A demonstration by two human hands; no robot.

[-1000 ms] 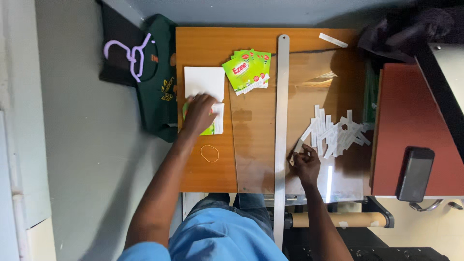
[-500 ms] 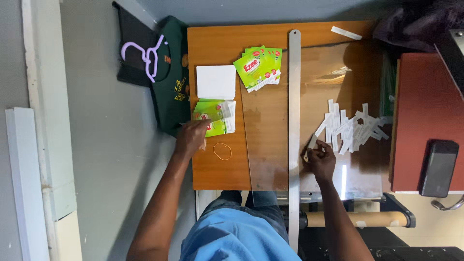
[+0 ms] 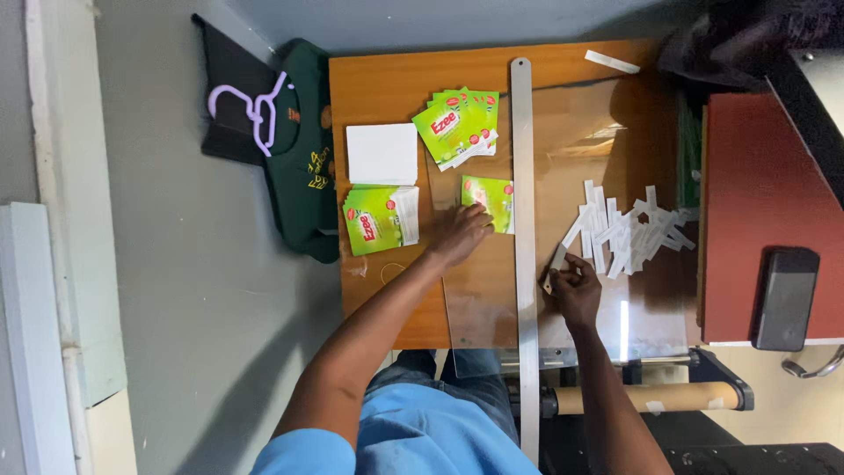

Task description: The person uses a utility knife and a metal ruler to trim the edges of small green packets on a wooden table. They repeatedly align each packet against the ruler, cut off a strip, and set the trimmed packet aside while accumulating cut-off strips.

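The left hand rests flat, fingers spread, on a green sachet lying on the desk beside the long metal ruler. The right hand pinches a white paper strip between fingertips. Both look light, thin and flimsy, best taken at an edge.

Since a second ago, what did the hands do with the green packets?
The left hand left the packet stack by the white pad and slid one green packet right, up to the metal ruler. The right hand kept pinching a white strip. The strip pile and the fanned packets stayed put.
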